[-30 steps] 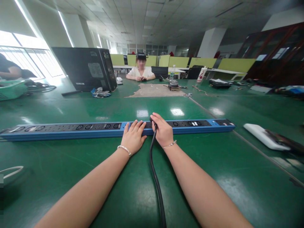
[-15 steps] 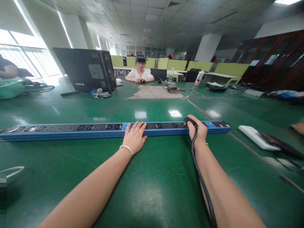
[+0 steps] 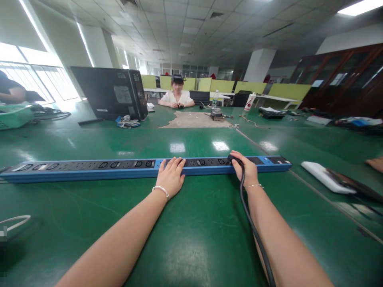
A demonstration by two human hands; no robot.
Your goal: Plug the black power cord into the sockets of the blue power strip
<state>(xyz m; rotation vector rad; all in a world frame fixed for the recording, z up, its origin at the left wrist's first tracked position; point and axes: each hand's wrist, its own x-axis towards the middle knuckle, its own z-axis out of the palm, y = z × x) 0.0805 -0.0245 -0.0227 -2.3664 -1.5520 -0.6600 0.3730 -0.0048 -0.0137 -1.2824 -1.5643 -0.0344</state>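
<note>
A long blue power strip point(image 3: 98, 175) with a row of black sockets lies across the green table in front of me. My left hand point(image 3: 171, 178) rests flat on its middle, fingers spread over the top edge. My right hand point(image 3: 247, 170) is closed round a black plug point(image 3: 235, 159), which is right at the socket face on the right part of the strip. Whether its prongs are inside a socket is hidden. From the plug, a black cord point(image 3: 255, 229) runs down along my right forearm and out of view.
A black computer case point(image 3: 104, 93) and gloves point(image 3: 128, 122) stand at the back left. Opposite sits a person point(image 3: 176, 97) in white. A white flat object point(image 3: 324, 177) lies to the right, near another person's hand point(image 3: 375, 163). A green basket point(image 3: 14, 116) is far left.
My right hand has moved slightly left and down with the plug, which is now closer against the strip. My left hand keeps its place on the strip. The view has tilted up a little.
</note>
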